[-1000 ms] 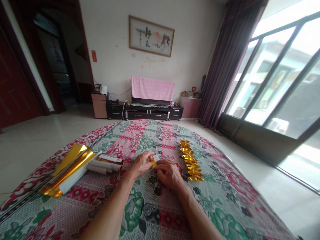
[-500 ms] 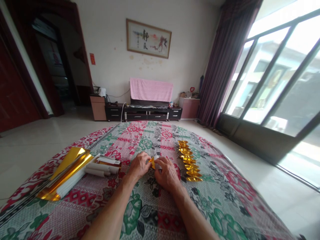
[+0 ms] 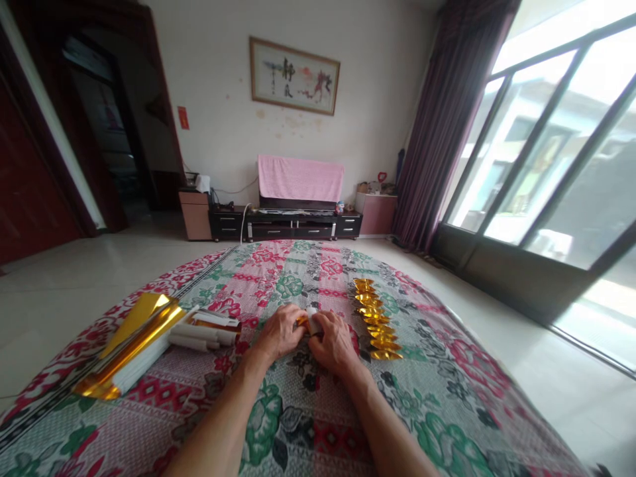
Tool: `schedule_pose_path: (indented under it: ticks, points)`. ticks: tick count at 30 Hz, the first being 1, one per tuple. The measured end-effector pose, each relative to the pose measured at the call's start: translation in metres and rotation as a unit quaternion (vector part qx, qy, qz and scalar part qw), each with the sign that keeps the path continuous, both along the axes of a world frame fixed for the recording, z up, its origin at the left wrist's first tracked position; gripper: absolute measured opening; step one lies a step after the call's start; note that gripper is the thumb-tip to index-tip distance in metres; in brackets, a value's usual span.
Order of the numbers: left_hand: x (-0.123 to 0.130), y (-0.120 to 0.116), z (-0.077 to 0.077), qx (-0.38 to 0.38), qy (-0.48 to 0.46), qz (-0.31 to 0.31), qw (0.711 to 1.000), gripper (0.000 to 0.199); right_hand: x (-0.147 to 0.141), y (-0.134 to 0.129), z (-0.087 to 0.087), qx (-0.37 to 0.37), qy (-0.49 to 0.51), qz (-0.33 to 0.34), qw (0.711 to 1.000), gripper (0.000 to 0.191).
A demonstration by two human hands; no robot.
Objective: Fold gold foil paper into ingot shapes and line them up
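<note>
Between my two hands is a small piece of gold foil paper (image 3: 301, 320) with a white side showing. My left hand (image 3: 282, 331) pinches its left part, fingers bent. My right hand (image 3: 335, 339) grips the white part from the other side, close against the left. Fingers cover most of the piece, so its exact shape is hidden. To the right of my hands, several folded gold paper ingots (image 3: 376, 318) stand in a row on the patterned cloth (image 3: 298, 397).
On the left lie a stack of gold foil sheets (image 3: 144, 344) and several white rolled papers (image 3: 199, 336). Beyond the round table are a low black cabinet (image 3: 298, 228) and a pink cloth (image 3: 301, 177). Glass windows (image 3: 536, 152) stand at the right.
My left hand has shifted slightly right, closer to my right hand. Less gold and more of the white side shows between the fingers. The row of ingots looks the same.
</note>
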State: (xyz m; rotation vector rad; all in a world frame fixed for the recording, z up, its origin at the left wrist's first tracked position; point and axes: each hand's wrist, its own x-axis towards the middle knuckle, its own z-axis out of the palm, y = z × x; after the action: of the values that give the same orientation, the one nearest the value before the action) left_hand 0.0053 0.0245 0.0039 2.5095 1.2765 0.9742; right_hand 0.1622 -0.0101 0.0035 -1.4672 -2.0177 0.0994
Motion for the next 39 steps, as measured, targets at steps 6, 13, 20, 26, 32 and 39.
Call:
schedule_pose_path:
  ticks: [6, 13, 20, 26, 32, 39]
  points:
    - [-0.001, 0.002, -0.002, 0.012, -0.008, 0.009, 1.0, 0.018, 0.001, 0.001, -0.002, 0.004, 0.011, -0.016, 1.0, 0.026]
    - [0.002, 0.004, -0.003, 0.027, 0.012, 0.003, 1.0, 0.019, 0.002, 0.002, -0.002, 0.012, 0.015, -0.003, 1.0, 0.018]
    - [0.01, 0.007, -0.005, 0.028, -0.035, 0.007, 0.999, 0.018, 0.002, 0.003, -0.003, 0.006, 0.019, -0.009, 1.0, 0.021]
    - [0.01, 0.007, -0.003, 0.016, -0.06, 0.01, 0.998, 0.016, 0.002, 0.004, -0.003, 0.005, 0.031, 0.005, 0.999, 0.024]
    - [0.008, 0.003, 0.001, -0.01, -0.01, 0.01, 1.0, 0.014, 0.002, 0.003, -0.001, 0.008, 0.031, 0.026, 0.999, 0.021]
    - [0.008, 0.001, 0.002, -0.006, 0.033, 0.017, 0.999, 0.016, 0.008, 0.004, 0.002, 0.008, -0.001, 0.054, 0.999, 0.026]
